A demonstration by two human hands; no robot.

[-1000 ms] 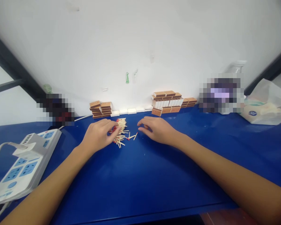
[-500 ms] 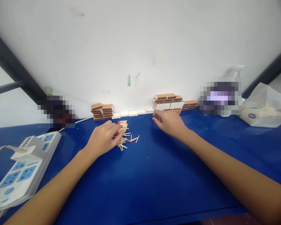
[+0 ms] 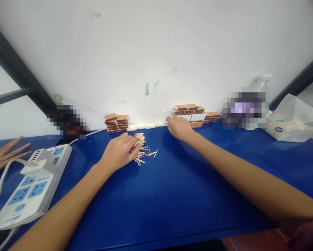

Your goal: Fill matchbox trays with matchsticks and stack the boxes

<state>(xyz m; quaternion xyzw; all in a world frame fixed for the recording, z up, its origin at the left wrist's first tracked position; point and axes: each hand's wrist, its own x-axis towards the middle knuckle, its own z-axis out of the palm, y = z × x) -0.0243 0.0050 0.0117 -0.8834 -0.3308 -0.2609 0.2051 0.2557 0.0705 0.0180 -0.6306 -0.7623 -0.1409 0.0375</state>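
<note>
My left hand (image 3: 122,149) is curled over a pile of matches (image 3: 140,141), thumb and fingers closing on some of them. Many of the matches have red heads, and a few lie loose (image 3: 152,153) to the right. By the wall, my right hand (image 3: 179,128) is pinched at the right end of a row of white matchbox trays (image 3: 150,125). Its fingertips seem to hold the end tray, mostly hidden by the hand. Just behind that hand stands a larger stack of brown matchboxes (image 3: 189,107), with some white box sides showing. A smaller stack of matchboxes (image 3: 117,122) is at the row's left end.
A white power strip (image 3: 38,184) with a plugged-in cable lies on the blue table (image 3: 151,209) at left. Another person's hand (image 3: 8,155) rests beyond it. At right stand a blurred-out item (image 3: 245,106) and a tissue pack (image 3: 287,129). A white wall (image 3: 135,52) runs behind.
My right hand has shifted left along the wall onto the end of the tray row. Another person's hand has appeared at far left. My left hand stays on the matches.
</note>
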